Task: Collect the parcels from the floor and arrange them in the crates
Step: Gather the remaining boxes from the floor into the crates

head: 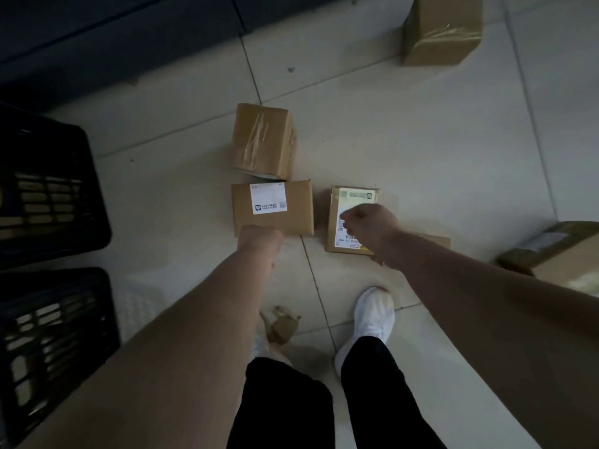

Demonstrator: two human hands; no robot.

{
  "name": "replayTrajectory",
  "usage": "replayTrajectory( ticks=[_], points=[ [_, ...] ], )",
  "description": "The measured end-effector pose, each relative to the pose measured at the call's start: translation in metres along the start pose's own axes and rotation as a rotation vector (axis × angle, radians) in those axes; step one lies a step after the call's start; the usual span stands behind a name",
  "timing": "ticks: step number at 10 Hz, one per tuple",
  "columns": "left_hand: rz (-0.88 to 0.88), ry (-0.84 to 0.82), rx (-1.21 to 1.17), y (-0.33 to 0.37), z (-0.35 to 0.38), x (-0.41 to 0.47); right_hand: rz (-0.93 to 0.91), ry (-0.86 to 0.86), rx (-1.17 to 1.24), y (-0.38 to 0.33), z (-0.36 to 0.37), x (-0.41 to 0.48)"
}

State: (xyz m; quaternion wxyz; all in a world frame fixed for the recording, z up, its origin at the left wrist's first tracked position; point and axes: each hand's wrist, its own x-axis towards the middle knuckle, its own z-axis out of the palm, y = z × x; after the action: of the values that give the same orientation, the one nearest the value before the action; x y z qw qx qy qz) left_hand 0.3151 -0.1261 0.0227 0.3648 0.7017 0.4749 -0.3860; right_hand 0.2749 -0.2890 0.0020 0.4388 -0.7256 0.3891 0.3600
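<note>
1. Left parcel: flat brown cardboard box lying on the tiled floor. Its long axis runs left to right across the view. A white square label faces up.
2. Right parcel: flat brown cardboard box on the floor just beside the left parcel, with a narrow gap between them. Its long axis points away from the person. The white shipping label with barcode is partly covered by the hand.
3. Left grip: bare hand at the near edge of the left parcel. The fingers are hidden, so I cannot tell whether it grips or only touches.
4. Right grip: bare hand over the right parcel, knuckles up and fingers bent downward. I cannot tell whether it holds the parcel.
5. Taped parcel: taller brown box wrapped in shiny clear tape, just beyond the left parcel and tilted slightly.
6. Far parcel: taped brown box, well apart, cut off by the top edge.
7. Edge parcel: brown box at the right, blurred and partly cut off.
8. Thin parcel: mostly hidden under the right forearm.
9. Upper crate and lower crate: black plastic lattice crates at the left, both cut off, contents dim.
10. Scrap: crumpled brown piece by the feet, hard to make out.
11. Shoe: white, on the floor.
</note>
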Motion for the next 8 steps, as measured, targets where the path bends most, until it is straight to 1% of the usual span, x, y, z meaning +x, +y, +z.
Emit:
replayTrajectory(
  ticks=[1,2,3,4,5,6,7,8],
  points=[
    [-0.049,0.003,-0.071,-0.003,0.003,0.062,-0.176,0.025,-0.12,-0.024,0.026,0.035],
    [-0.098,-0.002,-0.092,-0.01,0.002,0.101,-0.279,-0.014,-0.292,-0.049,0.055,0.067],
    [-0.108,-0.017,-0.167,-0.015,0.0,0.121,-0.236,-0.019,-0.465,-0.059,0.076,0.088],
    [-0.155,-0.04,-0.334,-0.025,-0.004,0.132,-0.205,-0.04,-0.42,-0.053,0.091,0.091],
    [-0.182,0.012,-0.299,-0.039,-0.005,0.139,-0.149,-0.277,-0.291,-0.037,0.114,0.082],
    [-0.164,0.139,-0.149,-0.05,-0.006,0.15,-0.093,-0.39,-0.221,-0.021,0.132,0.072],
    [-0.135,0.18,0.029,-0.061,-0.006,0.16,-0.225,0.016,-0.178,-0.002,0.135,0.064],
    [-0.092,0.219,0.07,-0.069,-0.001,0.161,-0.306,0.628,-0.451,0.017,0.122,0.064]
  ],
)
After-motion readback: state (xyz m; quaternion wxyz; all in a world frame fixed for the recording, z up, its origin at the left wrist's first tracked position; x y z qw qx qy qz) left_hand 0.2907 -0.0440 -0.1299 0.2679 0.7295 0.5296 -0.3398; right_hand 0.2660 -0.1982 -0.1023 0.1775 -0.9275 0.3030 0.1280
